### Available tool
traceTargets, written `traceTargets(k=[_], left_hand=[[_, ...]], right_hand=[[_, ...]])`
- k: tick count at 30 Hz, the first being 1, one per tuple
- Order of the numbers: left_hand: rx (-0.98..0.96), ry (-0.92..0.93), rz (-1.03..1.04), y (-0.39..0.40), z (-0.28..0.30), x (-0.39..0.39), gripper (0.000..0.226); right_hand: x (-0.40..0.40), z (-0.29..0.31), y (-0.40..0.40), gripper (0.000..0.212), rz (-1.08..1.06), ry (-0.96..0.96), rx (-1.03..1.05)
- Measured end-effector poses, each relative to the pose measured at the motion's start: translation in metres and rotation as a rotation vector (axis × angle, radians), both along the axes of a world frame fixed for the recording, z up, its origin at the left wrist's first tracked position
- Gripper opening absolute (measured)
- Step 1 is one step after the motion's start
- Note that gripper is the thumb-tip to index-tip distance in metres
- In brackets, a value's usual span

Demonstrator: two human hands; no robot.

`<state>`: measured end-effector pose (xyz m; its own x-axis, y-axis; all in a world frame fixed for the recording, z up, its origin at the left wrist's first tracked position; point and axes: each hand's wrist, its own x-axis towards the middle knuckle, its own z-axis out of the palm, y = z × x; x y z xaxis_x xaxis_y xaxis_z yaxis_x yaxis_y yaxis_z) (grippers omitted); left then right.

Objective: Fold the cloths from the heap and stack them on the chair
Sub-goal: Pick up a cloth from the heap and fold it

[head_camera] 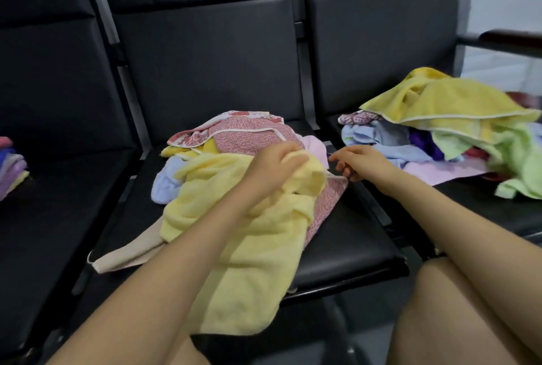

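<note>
On the right seat, a cloth heap [457, 127] flanks the right hand [356, 160].

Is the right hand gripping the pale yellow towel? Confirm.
No: the right hand hangs open beside it; the left hand grips the pale yellow towel.

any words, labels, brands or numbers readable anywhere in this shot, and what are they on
None: no readable text in this view.
The red and white patterned cloth on the middle heap carries a print, but it shows shapes, not letters.
The pale yellow towel held in the left hand shows no tag or label.
The black chairs show no brand mark or number.
</note>
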<state>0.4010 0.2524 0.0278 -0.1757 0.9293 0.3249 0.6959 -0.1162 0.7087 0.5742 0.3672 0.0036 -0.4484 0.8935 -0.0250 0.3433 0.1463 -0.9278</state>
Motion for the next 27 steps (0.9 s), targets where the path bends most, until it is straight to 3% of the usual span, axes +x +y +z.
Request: traceTargets(k=[3, 6, 11, 15, 18, 20, 22, 25, 27], left_hand=[[0.234, -0.623, 0.165, -0.026, 0.028, -0.025, 0.012], [0.287, -0.973, 0.195, -0.051, 0.039, -0.059, 0.014], [0.327, -1.126, 0.407, -0.089, 0.042, -0.093, 0.017], [0.319, -1.159, 0.599, -0.128, 0.031, -0.132, 0.022], [0.105, -1.074, 0.752, -0.153, 0.008, -0.163, 0.024], [-0.156, -0.87, 0.853, -0.164, -0.011, -0.178, 0.028], [-0.293, -0.647, 0.898, -0.169, -0.023, -0.186, 0.036], [-0.144, -0.192, 0.833, -0.167, -0.024, -0.18, 0.04], [-0.068, -0.054, 0.674, -0.162, -0.02, -0.161, 0.035]], right_hand=[[-0.013, 0.017, -0.011, 0.018, 0.086, 0.208, -0.021], [-0.041, 0.025, -0.027, 0.022, 0.229, 0.203, 0.072], [-0.101, 0.012, -0.066, 0.038, 0.54, 0.044, 0.175], [-0.141, 0.0, -0.071, 0.055, 0.543, -0.188, 0.431], [-0.154, 0.0, -0.071, 0.055, 0.463, -0.17, 0.449], [-0.162, 0.001, -0.074, 0.057, 0.457, -0.2, 0.52], [-0.174, 0.002, -0.079, 0.058, 0.465, -0.174, 0.54], [-0.2, 0.01, -0.083, 0.056, 0.497, -0.167, 0.504], [-0.214, 0.013, -0.084, 0.038, 0.544, -0.26, 0.567]])
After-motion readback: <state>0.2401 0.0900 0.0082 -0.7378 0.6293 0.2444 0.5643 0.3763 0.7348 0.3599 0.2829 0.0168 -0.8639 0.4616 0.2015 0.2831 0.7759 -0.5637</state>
